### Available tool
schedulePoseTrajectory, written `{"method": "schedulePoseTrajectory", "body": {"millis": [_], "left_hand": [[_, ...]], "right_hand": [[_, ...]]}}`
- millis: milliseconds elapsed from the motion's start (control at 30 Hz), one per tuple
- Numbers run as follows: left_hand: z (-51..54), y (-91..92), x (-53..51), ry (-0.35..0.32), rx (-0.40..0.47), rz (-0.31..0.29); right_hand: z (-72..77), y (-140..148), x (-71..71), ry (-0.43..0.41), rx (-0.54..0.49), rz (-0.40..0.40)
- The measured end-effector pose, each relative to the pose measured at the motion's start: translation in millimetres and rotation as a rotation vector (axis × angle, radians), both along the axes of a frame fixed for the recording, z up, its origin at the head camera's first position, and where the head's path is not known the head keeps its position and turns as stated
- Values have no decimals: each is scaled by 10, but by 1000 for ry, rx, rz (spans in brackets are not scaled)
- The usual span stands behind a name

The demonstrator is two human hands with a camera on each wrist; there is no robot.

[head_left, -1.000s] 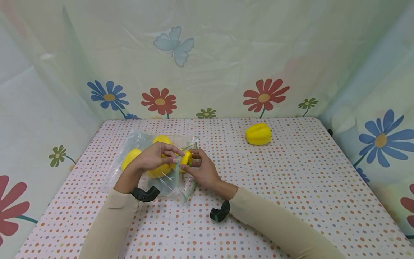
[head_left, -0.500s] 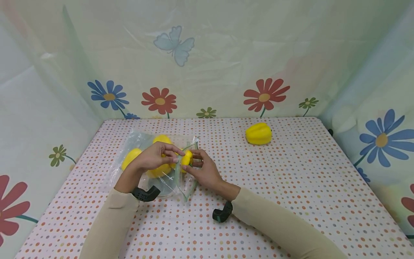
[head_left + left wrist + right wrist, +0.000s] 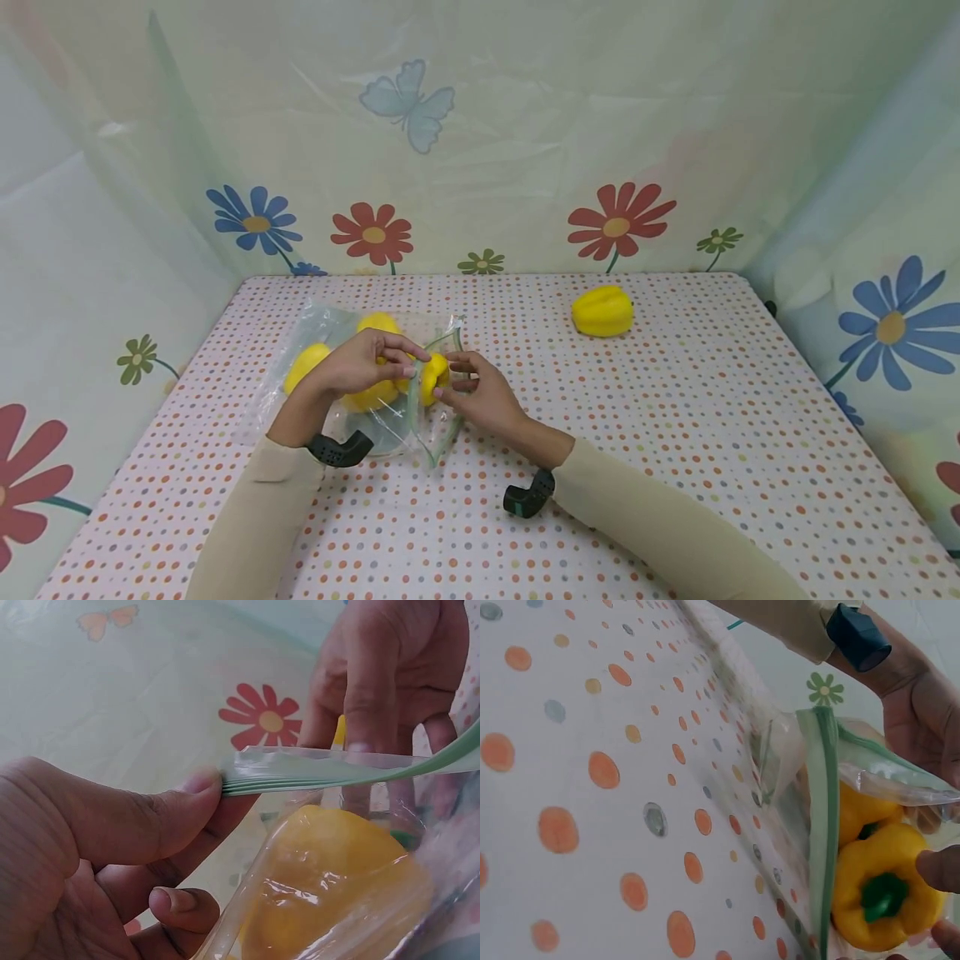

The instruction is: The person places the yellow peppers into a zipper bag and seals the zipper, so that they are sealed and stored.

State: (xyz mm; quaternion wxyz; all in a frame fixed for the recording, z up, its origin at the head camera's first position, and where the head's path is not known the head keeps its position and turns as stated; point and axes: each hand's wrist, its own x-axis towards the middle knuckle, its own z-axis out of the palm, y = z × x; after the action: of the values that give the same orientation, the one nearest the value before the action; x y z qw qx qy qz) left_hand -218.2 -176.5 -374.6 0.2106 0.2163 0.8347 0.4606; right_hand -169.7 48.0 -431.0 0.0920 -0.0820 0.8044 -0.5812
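A clear zip bag (image 3: 382, 437) with a green seal strip lies on the left half of the table. Several yellow bell peppers (image 3: 303, 367) are inside it. My left hand (image 3: 365, 360) pinches the rim of the bag's mouth between thumb and finger, holding it raised. Just inside the mouth sits a yellow bell pepper (image 3: 889, 896), its green stem facing outward. My right hand (image 3: 483, 396) is at the mouth with fingers spread beside that pepper, the fingertips at its edge. The film partly covers the pepper in the left wrist view.
One more yellow bell pepper (image 3: 603, 312) lies at the back right of the dotted table (image 3: 645, 408). Flowered curtains (image 3: 510, 150) stand behind and on both sides. Each wrist carries a black camera (image 3: 529, 493).
My right hand has drawn back slightly to the right, its fingers loosening from the pepper, which stays in the bag's mouth. The left hand keeps its pinch on the rim.
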Motion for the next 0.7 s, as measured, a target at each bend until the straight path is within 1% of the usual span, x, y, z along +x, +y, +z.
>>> {"method": "schedulePoseTrajectory", "body": {"millis": [167,333,400,600,700], "left_hand": [[-1,-5,7,22,-10,-2],[5,3,3,16,-9,0],[3,5,0,10,-9,2],[-8,2,-3,-2,-21,19],[-10,4,-3,-2,-20,20]], "right_hand": [[71,112,53,8,72,47],[132,307,51,18,73,108],[167,403,30,38,75,143],[318,702,-91,127,138,253],[394,874,-175,156,184,256]]}}
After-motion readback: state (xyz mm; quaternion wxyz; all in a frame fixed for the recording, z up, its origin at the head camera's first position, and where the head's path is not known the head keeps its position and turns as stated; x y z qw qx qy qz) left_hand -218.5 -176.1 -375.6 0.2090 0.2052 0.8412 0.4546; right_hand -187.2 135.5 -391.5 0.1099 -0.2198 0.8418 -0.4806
